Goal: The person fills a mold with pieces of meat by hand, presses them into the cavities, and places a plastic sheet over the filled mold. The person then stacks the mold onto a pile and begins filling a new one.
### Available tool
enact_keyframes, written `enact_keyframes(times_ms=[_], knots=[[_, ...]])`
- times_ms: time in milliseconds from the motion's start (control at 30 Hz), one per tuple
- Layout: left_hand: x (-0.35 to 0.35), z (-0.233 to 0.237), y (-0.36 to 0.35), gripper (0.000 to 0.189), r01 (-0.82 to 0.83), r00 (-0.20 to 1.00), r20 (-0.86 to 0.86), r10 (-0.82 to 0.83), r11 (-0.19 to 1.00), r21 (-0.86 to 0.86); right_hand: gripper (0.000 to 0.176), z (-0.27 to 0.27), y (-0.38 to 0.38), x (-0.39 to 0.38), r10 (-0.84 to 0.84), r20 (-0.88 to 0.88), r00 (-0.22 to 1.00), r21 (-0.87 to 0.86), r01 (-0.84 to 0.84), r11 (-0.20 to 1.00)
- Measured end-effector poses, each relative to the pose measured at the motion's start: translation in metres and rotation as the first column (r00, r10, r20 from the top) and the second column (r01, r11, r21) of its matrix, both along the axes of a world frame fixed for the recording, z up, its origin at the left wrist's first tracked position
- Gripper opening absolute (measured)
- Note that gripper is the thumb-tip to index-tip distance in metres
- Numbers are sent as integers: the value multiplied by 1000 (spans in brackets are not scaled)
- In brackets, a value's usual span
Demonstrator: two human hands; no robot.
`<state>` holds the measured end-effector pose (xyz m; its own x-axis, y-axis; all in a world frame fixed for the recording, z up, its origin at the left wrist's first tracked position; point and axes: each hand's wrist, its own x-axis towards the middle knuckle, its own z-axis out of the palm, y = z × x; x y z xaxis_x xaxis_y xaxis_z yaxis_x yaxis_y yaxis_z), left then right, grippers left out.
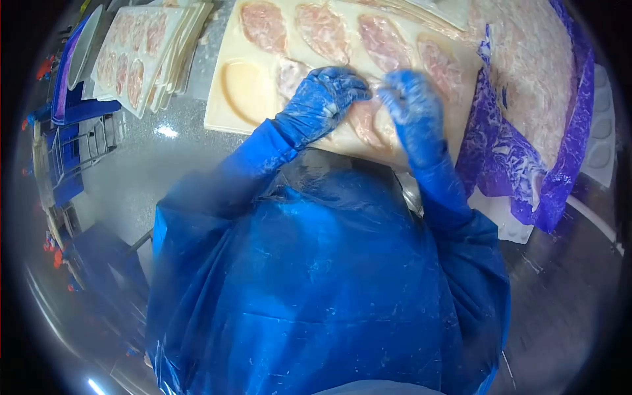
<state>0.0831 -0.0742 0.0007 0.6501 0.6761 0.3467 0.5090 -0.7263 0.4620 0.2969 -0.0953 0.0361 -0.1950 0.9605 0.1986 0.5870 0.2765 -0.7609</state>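
Observation:
A cream mould tray [214,108] with oval hollows lies in front of me, most hollows filled with pale pink raw meat [320,29]. One oval hollow [249,91] at the left holds nothing. My left hand [329,99], in a blue glove, curls its fingers round raw meat at the tray's near row. Close by on the right, my right hand [415,108] has its fingers bent inward and pinched at the same meat, slightly blurred. A strip of raw meat [366,125] shows between the hands; the part under the fingers is hidden.
On the right a large mass of raw meat [526,72] lies on purple plastic film [507,151]. Stacked filled trays [148,56] stand at the upper left, near a blue crate [85,108] and a wire rack [82,148]. A white moulded tray [600,125] is at the far right.

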Motion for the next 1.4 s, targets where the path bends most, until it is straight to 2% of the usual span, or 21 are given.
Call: enact_keyframes(times_ms=[33,67,100,167,233,333,500,567,600,633,700,733,833,900,1000,1067,1200,1233,1300,1367,1400], knots=[[-6,-3,-3,35,0,1000,4,0,1000,-7,23,-12,-12,-4,20,161,987,133,-41,990],[-14,-3,-3,40,1,1000,-20,-1,1000,-3,25,-17,-21,-12,15,376,927,103,-58,993],[-18,-2,-4,44,3,999,-45,-3,1000,4,25,-17,-27,-11,11,379,925,102,-53,993],[-22,2,-8,40,-4,997,-82,7,999,32,29,-13,-35,-15,27,684,729,-23,-15,1000],[-21,11,-9,31,-2,988,-153,16,996,90,30,-8,-38,-13,-4,684,729,-34,38,999],[-13,18,-2,27,30,987,-162,-22,999,41,28,-12,-43,-22,-59,524,849,223,-70,972],[0,23,-9,40,-16,974,-224,43,992,123,24,-38,-39,-31,-92,500,861,185,-2,983],[11,13,-6,40,7,992,-126,15,984,177,20,-33,-36,-26,-94,542,835,86,56,995],[16,6,0,37,-36,991,-126,51,992,117,20,-38,-31,-21,-122,356,926,167,66,984],[18,-2,4,34,-81,988,-128,88,995,55,20,-41,-33,-17,-128,356,926,169,71,983],[19,-5,9,26,-100,993,-57,106,990,101,22,-20,-33,-16,-199,383,902,-2,216,976],[18,-7,11,23,-58,994,-81,67,992,117,24,-21,-32,-16,-244,369,897,241,161,957],[9,-6,7,18,-1,988,-152,24,988,152,24,-31,-36,-27,-250,611,751,242,123,962],[5,-4,7,17,20,981,-191,15,984,176,23,-32,-39,-23,-189,576,795,176,105,979],[-5,-2,6,18,99,961,-272,-50,981,170,20,-31,-56,-10,-225,627,746,355,-16,935],[-10,-11,6,19,116,962,-268,-53,967,227,32,-23,-76,6,7,621,784,150,-128,980],[-21,-8,-2,28,148,963,-259,-77,952,268,35,-9,-115,28,74,746,662,85,-204,975],[-21,-3,-6,28,149,963,-259,-78,952,269,40,2,-120,27,30,726,687,87,-136,987],[-19,19,-16,39,52,852,-520,54,981,188,45,15,-119,23,-18,706,708,85,-60,995],[-8,20,-25,52,6,888,-454,72,986,168,41,19,-111,6,-97,498,862,94,57,994],[-2,6,-29,58,64,947,-318,-37,995,73,53,4,-106,-8,-71,382,921,97,37,995]])
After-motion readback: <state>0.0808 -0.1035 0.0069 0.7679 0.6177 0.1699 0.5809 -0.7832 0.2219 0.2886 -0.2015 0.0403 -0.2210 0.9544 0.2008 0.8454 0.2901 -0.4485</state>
